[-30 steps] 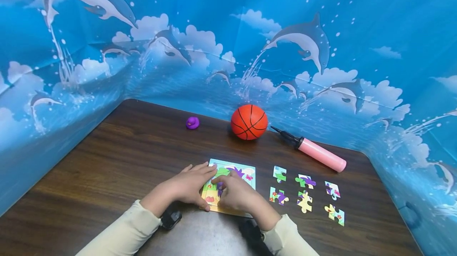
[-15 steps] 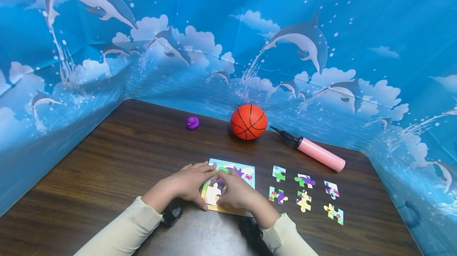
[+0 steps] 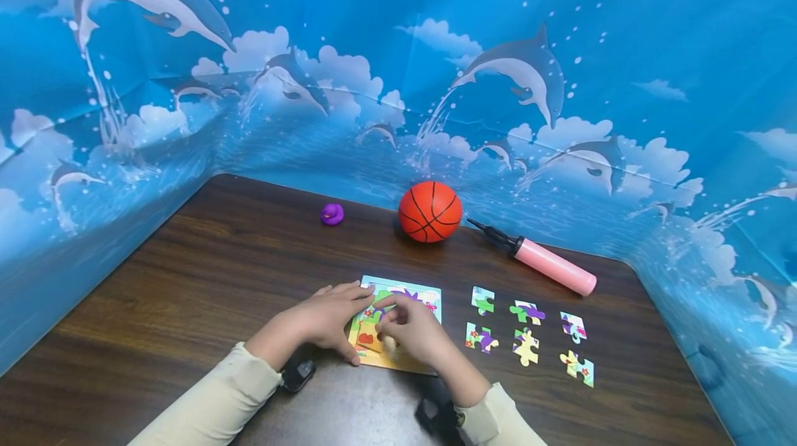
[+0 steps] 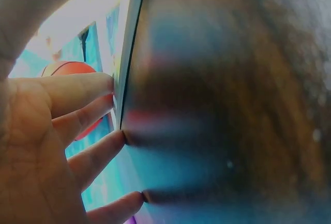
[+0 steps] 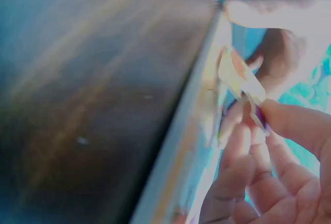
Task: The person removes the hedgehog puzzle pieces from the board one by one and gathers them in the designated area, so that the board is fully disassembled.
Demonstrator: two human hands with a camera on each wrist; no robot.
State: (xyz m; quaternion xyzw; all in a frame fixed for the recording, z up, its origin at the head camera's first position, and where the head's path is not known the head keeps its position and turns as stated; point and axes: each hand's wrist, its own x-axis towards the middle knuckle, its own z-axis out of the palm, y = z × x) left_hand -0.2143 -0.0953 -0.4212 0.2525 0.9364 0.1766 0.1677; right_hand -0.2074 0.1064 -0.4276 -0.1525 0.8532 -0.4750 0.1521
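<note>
A picture puzzle board (image 3: pixel 407 284) with a pale blue border at the top lies near the front of the table. My left hand (image 3: pixel 326 318) rests along its left side, fingers stretched out; in the left wrist view the fingertips (image 4: pixel 118 138) touch the board's edge. Over the lower left of the board, my right hand (image 3: pixel 416 332) pinches a yellow-orange puzzle piece (image 5: pixel 240 74) with a red patch between thumb and fingers. The right wrist view has this piece tilted against the board. My right hand covers part of the board's middle and right.
Right of the board, several loose puzzle pieces (image 3: pixel 526 347) lie in two rows. Farther back are a purple rubber duck (image 3: pixel 333 214), an orange basketball (image 3: pixel 430 211) and a pink hand pump (image 3: pixel 554 266). A blue dolphin-print backdrop (image 3: pixel 373 52) encloses the table's far sides.
The puzzle piece in my right hand has changed its tilt: its face shone white half a second ago and now shows orange and red. My left hand stays at the board's side.
</note>
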